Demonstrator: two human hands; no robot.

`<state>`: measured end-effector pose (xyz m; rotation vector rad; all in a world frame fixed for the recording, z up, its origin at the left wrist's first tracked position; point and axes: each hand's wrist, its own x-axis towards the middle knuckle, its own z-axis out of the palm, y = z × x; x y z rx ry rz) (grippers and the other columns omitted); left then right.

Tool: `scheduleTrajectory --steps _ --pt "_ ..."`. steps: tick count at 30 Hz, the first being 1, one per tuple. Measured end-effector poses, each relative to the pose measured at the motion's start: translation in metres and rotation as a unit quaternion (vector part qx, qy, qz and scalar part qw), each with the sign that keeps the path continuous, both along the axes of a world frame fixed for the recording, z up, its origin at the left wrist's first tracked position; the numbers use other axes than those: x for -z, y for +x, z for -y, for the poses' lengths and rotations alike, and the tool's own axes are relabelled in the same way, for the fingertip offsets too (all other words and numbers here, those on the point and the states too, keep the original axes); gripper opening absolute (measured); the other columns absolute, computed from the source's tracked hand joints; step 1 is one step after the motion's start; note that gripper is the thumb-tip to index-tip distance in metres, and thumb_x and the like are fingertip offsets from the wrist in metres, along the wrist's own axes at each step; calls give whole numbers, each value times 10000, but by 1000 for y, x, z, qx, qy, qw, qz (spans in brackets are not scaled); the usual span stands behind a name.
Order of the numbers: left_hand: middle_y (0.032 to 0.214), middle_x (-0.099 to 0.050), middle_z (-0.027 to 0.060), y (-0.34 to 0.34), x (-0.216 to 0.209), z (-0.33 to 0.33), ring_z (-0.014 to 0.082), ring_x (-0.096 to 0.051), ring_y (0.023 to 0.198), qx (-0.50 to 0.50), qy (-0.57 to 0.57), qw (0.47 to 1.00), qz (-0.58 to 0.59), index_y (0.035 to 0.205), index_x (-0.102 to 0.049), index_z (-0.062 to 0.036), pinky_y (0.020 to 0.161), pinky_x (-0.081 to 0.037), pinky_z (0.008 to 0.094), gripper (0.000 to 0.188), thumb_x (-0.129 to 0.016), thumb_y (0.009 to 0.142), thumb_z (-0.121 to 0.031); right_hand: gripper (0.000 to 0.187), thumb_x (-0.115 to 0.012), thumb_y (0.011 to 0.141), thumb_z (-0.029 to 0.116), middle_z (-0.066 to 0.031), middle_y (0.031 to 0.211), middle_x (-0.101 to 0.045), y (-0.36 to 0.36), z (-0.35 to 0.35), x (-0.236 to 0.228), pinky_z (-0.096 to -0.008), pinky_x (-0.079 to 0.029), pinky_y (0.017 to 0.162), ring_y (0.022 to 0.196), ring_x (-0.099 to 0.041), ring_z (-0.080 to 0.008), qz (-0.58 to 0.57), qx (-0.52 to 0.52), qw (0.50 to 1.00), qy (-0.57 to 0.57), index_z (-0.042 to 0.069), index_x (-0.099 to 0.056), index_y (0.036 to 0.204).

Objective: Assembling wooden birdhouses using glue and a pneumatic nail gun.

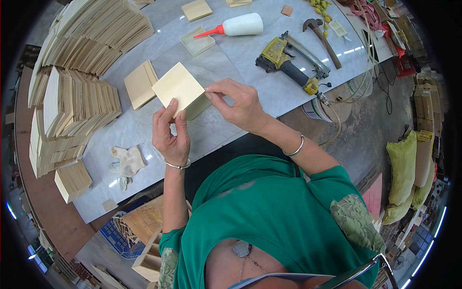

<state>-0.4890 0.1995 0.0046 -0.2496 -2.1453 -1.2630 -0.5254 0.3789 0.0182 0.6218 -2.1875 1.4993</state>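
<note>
A small pale wooden box (178, 86) is held up over the table, its square face turned upward and one side panel showing below. My left hand (171, 132) grips its near edge between thumb and fingers. At the box's right corner, the thumb and forefinger of my right hand (237, 103) are pinched together on the edge. Thin square wooden panels (138, 85) lie just left of the box. Beyond it, a white glue bottle (243, 25) with a red nozzle rests on its side by a shallow tray (197, 42).
Tall stacks of wooden panels (82, 101) line the left side. A yellow and black nail gun (284, 62) with an air hose (337, 126) and a hammer (323, 43) lie to the right. A white work glove (129, 161) sits near the table's front edge.
</note>
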Motion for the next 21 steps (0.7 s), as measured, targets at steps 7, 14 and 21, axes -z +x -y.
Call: scheduleTrajectory --steps 7,14,21 --pt "977 -670 145 0 0 0 160 -600 719 -3 -6 1000 -8 1080 -656 -16 597 -485 249 242 -682 840 -40 137 -665 746 1 -77 751 -628 -1 4 2 -301 -485 516 593 -619 -227 -49 24 998 11 49 -613 863" --pt "961 -647 137 1 1 -1 148 -592 716 1 7 1000 -5 1082 -653 -9 596 -480 246 235 -672 850 -38 128 -660 746 0 -75 755 -630 -1 3 -1 -301 -485 512 594 -620 -223 -79 33 996 41 47 -610 854" --pt "951 -635 138 0 1 -1 144 -591 719 4 6 1000 -5 1089 -651 -7 594 -477 242 238 -668 853 -36 121 -647 778 5 -99 815 -648 0 0 1 -307 -511 545 627 -640 -237 -1 -1 1000 -13 25 -625 896"
